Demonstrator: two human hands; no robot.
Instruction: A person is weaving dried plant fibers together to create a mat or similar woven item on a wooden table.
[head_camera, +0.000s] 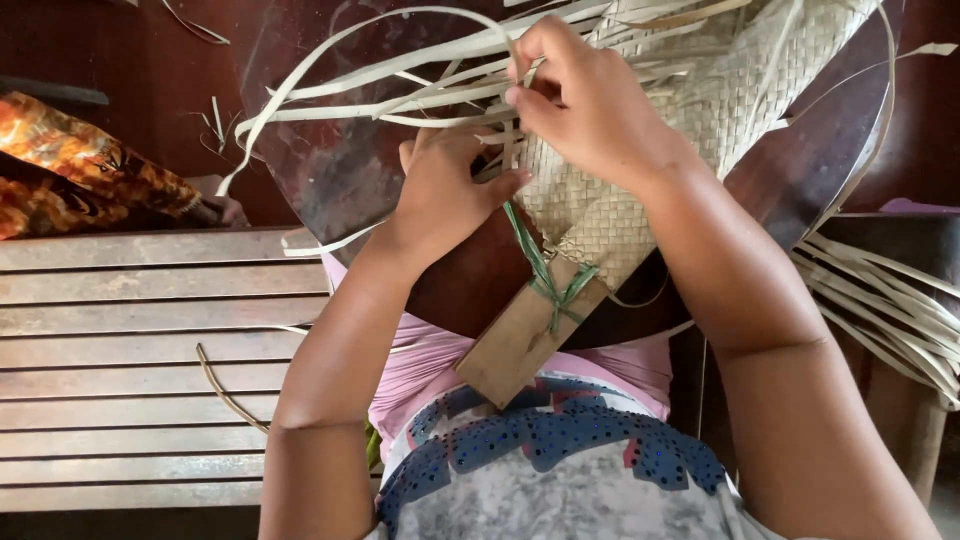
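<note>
Pinching a loose palm strip (400, 95) with our right hand (580, 100); left hand (445, 190), fingers half-curled, presses the woven mat (690, 110). Strips look light, springy, likely brittle; best gripped near the weave.

A: Soft daylight, fairly bright, with no hard shadows anywhere. The right hand (585, 105) and left hand (450, 190) are evenly lit.

B: Any glare?

A: A pale sheen on the dark round board (330, 170), just left of the left fingers. The loose strips (400, 95) beside the right fingertips look near-white.

B: Sharpness?

A: Crisp around the fingers; the corners above and to the right sink dim.
</note>
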